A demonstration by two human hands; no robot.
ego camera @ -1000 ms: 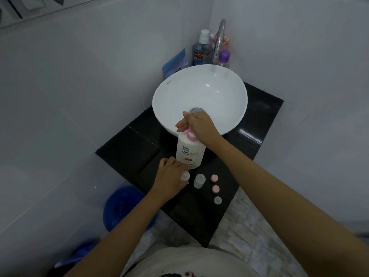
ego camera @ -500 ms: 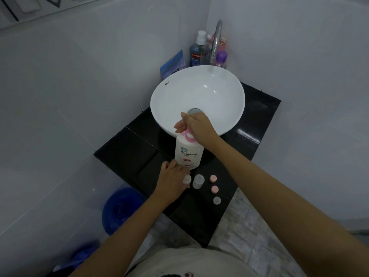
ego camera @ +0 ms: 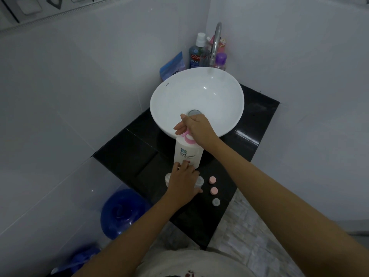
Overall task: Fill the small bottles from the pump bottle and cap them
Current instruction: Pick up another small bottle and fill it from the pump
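My R hand sits on the pink pump head of the white Shokubutsu pump bottle, fingers curled over it. The bottle stands upright on the black glossy countertop, just in front of the white vessel basin. My L hand is low at the bottle's foot, fingers bent down over sth; can't tell what it holds, if anything. One small clear bottle peeks out left of that hand, another right of it. Right again, 2 pink caps and a grey cap lie in a row on the counter, apart from each other. Far corner: chrome tap, Colgate Plax mouthwash, purple-capped bottle, blue pouch. White tiled walls both sides; blue plastic tub on the floor, lower left.
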